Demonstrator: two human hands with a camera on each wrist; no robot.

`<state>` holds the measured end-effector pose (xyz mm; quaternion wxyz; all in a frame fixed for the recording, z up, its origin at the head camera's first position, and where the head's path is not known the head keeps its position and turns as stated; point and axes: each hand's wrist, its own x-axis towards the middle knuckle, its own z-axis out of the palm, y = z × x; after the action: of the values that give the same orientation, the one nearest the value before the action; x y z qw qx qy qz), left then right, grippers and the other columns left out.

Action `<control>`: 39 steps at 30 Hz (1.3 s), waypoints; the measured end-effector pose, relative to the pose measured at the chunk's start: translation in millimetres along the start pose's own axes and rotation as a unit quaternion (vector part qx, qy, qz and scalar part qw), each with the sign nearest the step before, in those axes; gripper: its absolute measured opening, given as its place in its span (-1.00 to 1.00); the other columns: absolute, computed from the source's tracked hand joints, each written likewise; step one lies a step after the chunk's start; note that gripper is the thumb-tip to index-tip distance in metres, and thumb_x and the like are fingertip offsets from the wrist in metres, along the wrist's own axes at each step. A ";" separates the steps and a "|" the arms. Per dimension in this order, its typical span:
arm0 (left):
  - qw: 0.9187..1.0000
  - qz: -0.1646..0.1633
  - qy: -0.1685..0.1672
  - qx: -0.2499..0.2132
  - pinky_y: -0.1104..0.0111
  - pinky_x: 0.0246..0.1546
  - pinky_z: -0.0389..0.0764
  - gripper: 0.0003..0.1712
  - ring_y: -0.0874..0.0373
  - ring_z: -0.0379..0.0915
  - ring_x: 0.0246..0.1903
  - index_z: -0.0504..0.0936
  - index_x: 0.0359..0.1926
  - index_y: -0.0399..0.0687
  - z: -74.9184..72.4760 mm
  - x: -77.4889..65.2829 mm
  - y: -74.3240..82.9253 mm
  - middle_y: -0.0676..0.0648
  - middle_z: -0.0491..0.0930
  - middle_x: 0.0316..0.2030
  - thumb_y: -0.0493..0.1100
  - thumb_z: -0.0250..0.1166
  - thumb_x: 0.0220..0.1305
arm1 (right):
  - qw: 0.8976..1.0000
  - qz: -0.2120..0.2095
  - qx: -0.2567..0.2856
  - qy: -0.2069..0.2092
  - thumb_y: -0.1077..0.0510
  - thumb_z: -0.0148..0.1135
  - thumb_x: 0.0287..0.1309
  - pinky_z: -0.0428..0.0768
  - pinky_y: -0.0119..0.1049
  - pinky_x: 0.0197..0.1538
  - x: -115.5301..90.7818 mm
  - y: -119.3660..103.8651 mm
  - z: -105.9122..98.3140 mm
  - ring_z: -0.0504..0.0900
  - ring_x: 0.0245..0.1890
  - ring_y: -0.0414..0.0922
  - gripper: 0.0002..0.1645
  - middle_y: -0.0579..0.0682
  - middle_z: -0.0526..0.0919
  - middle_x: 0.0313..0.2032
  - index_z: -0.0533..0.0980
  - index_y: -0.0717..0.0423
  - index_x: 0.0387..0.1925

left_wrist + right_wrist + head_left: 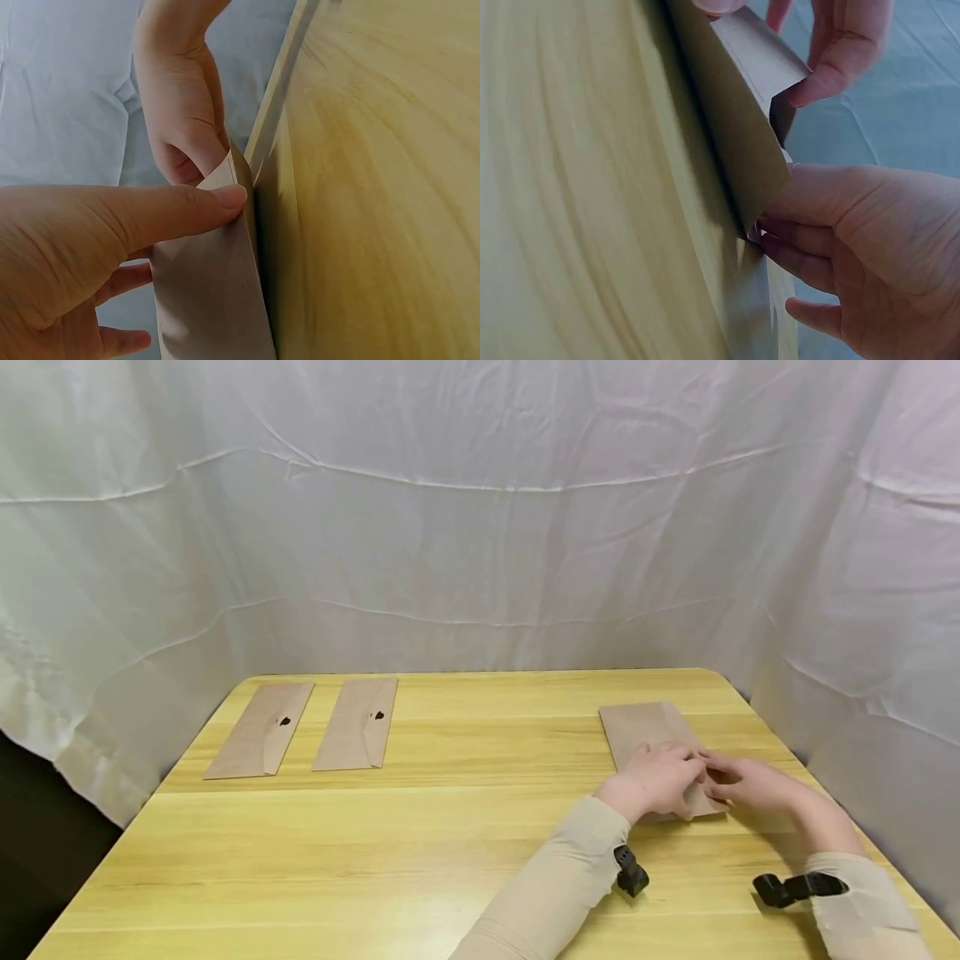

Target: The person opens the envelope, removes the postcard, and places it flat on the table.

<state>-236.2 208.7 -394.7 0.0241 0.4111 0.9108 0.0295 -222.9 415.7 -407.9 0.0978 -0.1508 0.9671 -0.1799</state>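
A tan paper envelope (pixel 636 724) lies at the right side of the table, its near end partly covered by both hands. My left hand (pixel 660 778) reaches over it; in the left wrist view the thumb presses near the envelope's (pixel 214 292) edge, with the other fingers at its far side. At the right edge is my right hand (pixel 757 787). In the right wrist view that hand (pixel 877 232) holds a corner of the envelope (pixel 735 127) between thumb and fingers. There the paper's edges stand apart, showing a dark gap. The fingertips are partly hidden.
Two similar tan envelopes, one at the far left (pixel 251 735) and one beside it (pixel 348 731), lie flat with small black marks on them. They rest on the wood-grain table (pixel 375 852). White cloth (pixel 480 552) hangs behind and along the sides.
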 end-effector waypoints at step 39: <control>1.000 0.022 -0.007 -0.008 0.50 0.15 0.41 -0.54 0.41 0.12 0.31 0.44 -0.09 0.43 4.5 -1.5 -3.9 0.36 0.31 0.17 0.28 0.43 0.03 | 0.877 -0.285 -0.362 0.135 -0.13 0.17 0.26 -0.56 -0.41 0.48 27.7 19.3 3.5 -0.29 0.51 -0.38 -0.35 0.14 0.46 0.30 0.44 0.12 0.28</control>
<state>-237.7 205.1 -399.5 0.0334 0.4312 0.9010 0.0348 -252.9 422.7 -422.1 -0.1508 -0.4192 0.8836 0.1439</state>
